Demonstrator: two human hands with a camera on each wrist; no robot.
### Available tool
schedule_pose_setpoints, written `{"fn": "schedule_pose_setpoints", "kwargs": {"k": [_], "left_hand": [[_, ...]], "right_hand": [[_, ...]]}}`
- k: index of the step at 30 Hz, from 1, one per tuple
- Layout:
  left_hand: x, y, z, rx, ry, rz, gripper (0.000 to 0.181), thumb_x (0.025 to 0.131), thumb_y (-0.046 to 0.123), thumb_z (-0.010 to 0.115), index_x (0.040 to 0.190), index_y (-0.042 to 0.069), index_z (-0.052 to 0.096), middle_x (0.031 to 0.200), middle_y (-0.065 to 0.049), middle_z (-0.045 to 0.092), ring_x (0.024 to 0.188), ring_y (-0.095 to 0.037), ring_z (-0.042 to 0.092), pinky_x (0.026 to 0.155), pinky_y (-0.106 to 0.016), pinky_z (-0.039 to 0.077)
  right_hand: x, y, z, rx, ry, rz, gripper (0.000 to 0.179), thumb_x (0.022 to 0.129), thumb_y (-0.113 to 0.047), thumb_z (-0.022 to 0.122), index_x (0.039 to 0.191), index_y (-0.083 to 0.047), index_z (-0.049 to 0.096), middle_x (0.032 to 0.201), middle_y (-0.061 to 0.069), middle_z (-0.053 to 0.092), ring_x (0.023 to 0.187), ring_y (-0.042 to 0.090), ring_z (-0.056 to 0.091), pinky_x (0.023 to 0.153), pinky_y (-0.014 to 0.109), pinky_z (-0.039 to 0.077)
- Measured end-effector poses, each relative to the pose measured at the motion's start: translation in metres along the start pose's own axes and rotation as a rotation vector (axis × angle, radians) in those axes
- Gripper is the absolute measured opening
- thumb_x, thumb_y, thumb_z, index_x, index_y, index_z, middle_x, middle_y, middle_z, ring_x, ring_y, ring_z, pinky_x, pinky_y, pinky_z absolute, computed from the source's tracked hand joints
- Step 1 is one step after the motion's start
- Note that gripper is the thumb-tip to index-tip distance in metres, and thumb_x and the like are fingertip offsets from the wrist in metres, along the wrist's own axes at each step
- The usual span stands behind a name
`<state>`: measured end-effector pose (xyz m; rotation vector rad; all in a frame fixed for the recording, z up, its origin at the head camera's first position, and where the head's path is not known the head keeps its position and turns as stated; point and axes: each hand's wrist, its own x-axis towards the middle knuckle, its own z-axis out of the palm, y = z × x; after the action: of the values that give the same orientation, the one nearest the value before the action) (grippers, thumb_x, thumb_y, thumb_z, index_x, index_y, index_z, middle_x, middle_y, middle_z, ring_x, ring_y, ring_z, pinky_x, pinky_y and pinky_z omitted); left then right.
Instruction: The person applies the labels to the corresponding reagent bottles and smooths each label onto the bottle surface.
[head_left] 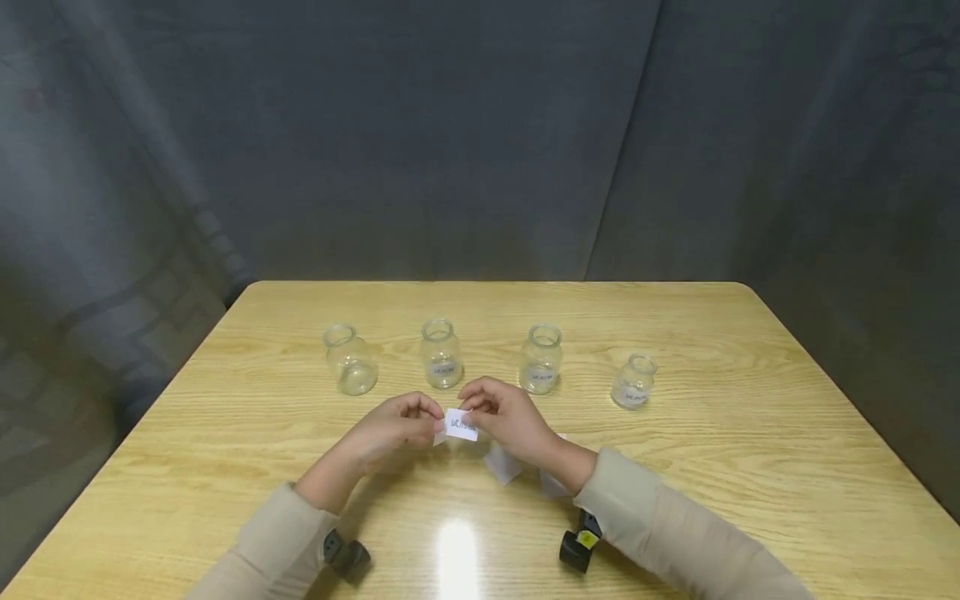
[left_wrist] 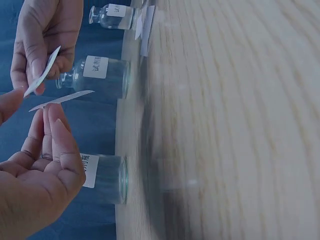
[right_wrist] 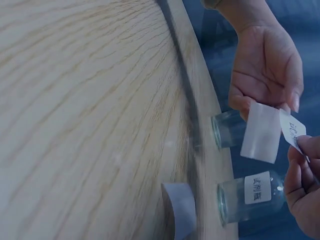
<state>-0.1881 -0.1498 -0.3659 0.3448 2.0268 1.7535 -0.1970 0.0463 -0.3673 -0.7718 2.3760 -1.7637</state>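
My left hand (head_left: 401,427) pinches a white backing paper (right_wrist: 262,132) between thumb and fingertips. Close beside it, my right hand (head_left: 510,417) pinches a small white label (head_left: 461,424) with handwritten characters. In the left wrist view, the label's lower end meets my left thumb (left_wrist: 9,106), while the backing paper lies across the left fingertips. Whether label and paper are still joined, I cannot tell. Beyond the hands stand clear glass jars: a plain one (head_left: 351,362) at the left, then labelled jars (head_left: 442,357) (head_left: 541,362) and a smaller labelled jar (head_left: 633,383) at the right.
White paper slips (head_left: 504,465) (head_left: 553,482) lie on the wooden table (head_left: 225,467) under my right forearm. One slip (right_wrist: 182,210) curls up from the surface. A dark curtain (head_left: 450,150) hangs behind the table's far edge.
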Motion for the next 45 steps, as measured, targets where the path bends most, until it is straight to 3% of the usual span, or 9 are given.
{"fn": "schedule_pose_setpoints", "kwargs": {"k": [6, 13, 19, 26, 30, 37, 45], "left_hand": [[0.002, 0.001, 0.001, -0.020, 0.028, 0.034, 0.025, 0.081, 0.011, 0.056, 0.097, -0.006, 0.046, 0.085, -0.007, 0.052, 0.081, -0.018, 0.052, 0.078, -0.035, 0.044], [0.004, 0.001, -0.001, 0.015, 0.110, 0.052, 0.021, 0.082, 0.011, 0.056, 0.094, -0.004, 0.049, 0.083, -0.007, 0.052, 0.080, -0.018, 0.050, 0.079, -0.040, 0.042], [0.003, 0.000, -0.006, -0.011, 0.101, 0.055, 0.020, 0.080, 0.007, 0.055, 0.094, -0.005, 0.048, 0.082, -0.005, 0.050, 0.079, -0.017, 0.049, 0.079, -0.040, 0.040], [0.004, 0.001, -0.009, -0.046, 0.073, 0.028, 0.030, 0.077, 0.007, 0.058, 0.102, -0.005, 0.047, 0.099, -0.010, 0.050, 0.086, -0.018, 0.051, 0.083, -0.042, 0.040], [0.004, 0.000, -0.009, -0.041, 0.066, 0.029, 0.028, 0.078, 0.007, 0.057, 0.101, -0.006, 0.048, 0.095, -0.009, 0.051, 0.085, -0.018, 0.050, 0.082, -0.042, 0.040], [0.004, 0.000, -0.011, -0.014, 0.142, 0.045, 0.017, 0.079, 0.006, 0.056, 0.092, -0.002, 0.050, 0.080, -0.004, 0.048, 0.075, -0.015, 0.047, 0.072, -0.031, 0.042], [-0.001, -0.001, -0.015, 0.008, 0.261, 0.043, 0.015, 0.080, 0.005, 0.056, 0.091, -0.003, 0.050, 0.079, -0.004, 0.049, 0.075, -0.015, 0.049, 0.076, -0.036, 0.043]], "right_hand": [[0.005, -0.002, 0.005, 0.006, -0.035, 0.002, 0.022, 0.077, 0.004, 0.059, 0.098, 0.001, 0.056, 0.083, 0.008, 0.061, 0.073, 0.015, 0.055, 0.062, 0.022, 0.047], [0.010, -0.004, 0.009, -0.027, -0.061, 0.017, 0.021, 0.077, 0.002, 0.059, 0.098, -0.001, 0.056, 0.083, 0.006, 0.061, 0.074, 0.015, 0.055, 0.064, 0.022, 0.047], [0.017, -0.007, 0.011, -0.095, -0.062, -0.011, 0.018, 0.077, 0.002, 0.059, 0.095, -0.002, 0.057, 0.081, 0.003, 0.060, 0.072, 0.012, 0.054, 0.062, 0.021, 0.047], [0.020, -0.011, 0.013, -0.096, -0.073, -0.002, 0.017, 0.078, 0.002, 0.059, 0.094, -0.003, 0.058, 0.081, 0.003, 0.060, 0.074, 0.011, 0.053, 0.064, 0.021, 0.046], [0.021, -0.011, 0.014, -0.090, -0.067, -0.002, 0.018, 0.078, 0.002, 0.059, 0.094, -0.003, 0.058, 0.081, 0.003, 0.060, 0.073, 0.011, 0.053, 0.064, 0.021, 0.046], [0.027, -0.008, 0.016, -0.078, -0.073, 0.013, 0.018, 0.076, 0.002, 0.060, 0.094, -0.002, 0.058, 0.080, 0.003, 0.058, 0.073, 0.012, 0.053, 0.064, 0.020, 0.047], [0.033, -0.003, 0.023, -0.042, -0.056, 0.059, 0.014, 0.078, 0.000, 0.060, 0.092, 0.000, 0.058, 0.078, 0.003, 0.056, 0.069, 0.014, 0.052, 0.060, 0.023, 0.046]]}}
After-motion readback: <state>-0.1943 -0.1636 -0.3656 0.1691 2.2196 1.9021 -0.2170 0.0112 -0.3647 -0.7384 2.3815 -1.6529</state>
